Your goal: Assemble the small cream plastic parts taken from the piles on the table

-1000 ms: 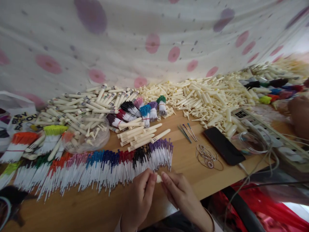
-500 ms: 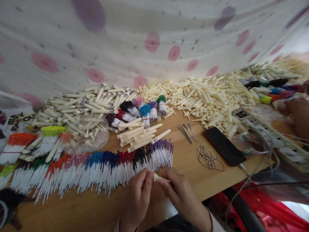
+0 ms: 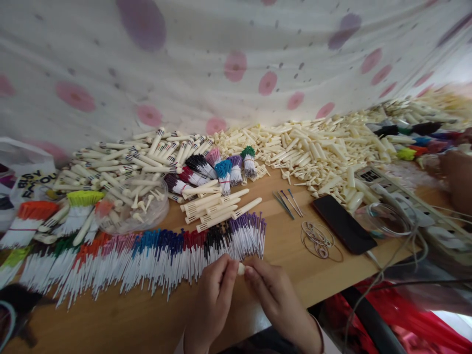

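Note:
Near the table's front edge, my left hand (image 3: 217, 297) and my right hand (image 3: 276, 294) meet with fingertips pinched on a small cream plastic pen part (image 3: 241, 269). Most of this part is hidden by the fingers. Just beyond lies a long row of pen refills (image 3: 162, 255) with white tubes and coloured ends, sorted by colour. Behind the row rest several cream pen barrels (image 3: 217, 206) with slots at one end. Further back stand bundled refills (image 3: 223, 174) in blue, purple, green, black and other colours.
Assembled multicolour pens (image 3: 129, 160) heap at the back left, beside a clear plastic tub (image 3: 160, 209). Loose cream pen parts (image 3: 306, 142) pile along the curtain. To the right lie tweezers (image 3: 283, 204), rubber bands (image 3: 319, 239), a phone (image 3: 344, 223) and a power strip (image 3: 409, 206). Another person's hand (image 3: 457, 177) shows far right.
The fingers have drawn closer around the pen part, and less of it shows now. Both hands stay in nearly the same place. The camera view has shifted slightly.

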`<state>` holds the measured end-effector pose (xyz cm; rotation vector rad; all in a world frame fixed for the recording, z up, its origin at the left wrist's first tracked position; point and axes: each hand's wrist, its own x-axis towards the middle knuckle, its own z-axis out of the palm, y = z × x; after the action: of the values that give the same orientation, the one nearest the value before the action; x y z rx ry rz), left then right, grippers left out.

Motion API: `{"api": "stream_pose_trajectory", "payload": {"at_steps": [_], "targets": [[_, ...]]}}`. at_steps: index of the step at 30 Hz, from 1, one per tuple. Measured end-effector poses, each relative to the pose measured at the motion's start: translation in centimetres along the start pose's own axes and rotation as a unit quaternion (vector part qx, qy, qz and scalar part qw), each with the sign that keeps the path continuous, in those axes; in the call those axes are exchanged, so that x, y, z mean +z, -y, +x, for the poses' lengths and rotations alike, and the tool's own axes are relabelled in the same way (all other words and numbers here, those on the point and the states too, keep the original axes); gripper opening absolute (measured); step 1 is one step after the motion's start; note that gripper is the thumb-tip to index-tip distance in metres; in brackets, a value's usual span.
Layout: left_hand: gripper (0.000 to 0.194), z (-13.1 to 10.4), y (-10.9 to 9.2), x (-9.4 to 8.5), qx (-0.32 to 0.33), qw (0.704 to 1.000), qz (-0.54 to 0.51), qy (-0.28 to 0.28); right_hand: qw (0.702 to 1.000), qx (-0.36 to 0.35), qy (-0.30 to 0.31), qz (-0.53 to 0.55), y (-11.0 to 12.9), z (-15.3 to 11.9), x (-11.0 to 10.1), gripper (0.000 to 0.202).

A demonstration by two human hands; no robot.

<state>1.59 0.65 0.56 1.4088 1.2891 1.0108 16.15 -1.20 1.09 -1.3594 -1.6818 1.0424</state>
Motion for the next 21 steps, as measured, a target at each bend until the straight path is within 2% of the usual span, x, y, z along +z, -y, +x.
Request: {"api": "stream_pose_trajectory", "payload": {"at_steps": [5, 11, 16, 21], "targets": [[0.036, 0.0, -0.3, 1.1, -0.113, 0.980, -0.150, -0.068, 0.996, -0.006, -0.017, -0.089, -0.2, 0.1, 0.2, 0.027], [0.047, -0.2, -0.3, 2.0, -0.224, 0.917, -0.312, -0.103, 0.990, -0.017, -0.034, -0.137, -0.6, -0.1, 1.2, 0.023], [0.050, -0.3, -0.5, 1.9, -0.268, 0.883, -0.369, -0.110, 0.991, -0.036, -0.057, -0.119, -0.5, -0.3, 1.2, 0.016], [0.046, -0.4, -0.4, 1.5, -0.296, 0.873, -0.378, -0.090, 0.991, -0.052, -0.060, -0.110, -0.4, -0.5, 1.0, 0.016]]}}
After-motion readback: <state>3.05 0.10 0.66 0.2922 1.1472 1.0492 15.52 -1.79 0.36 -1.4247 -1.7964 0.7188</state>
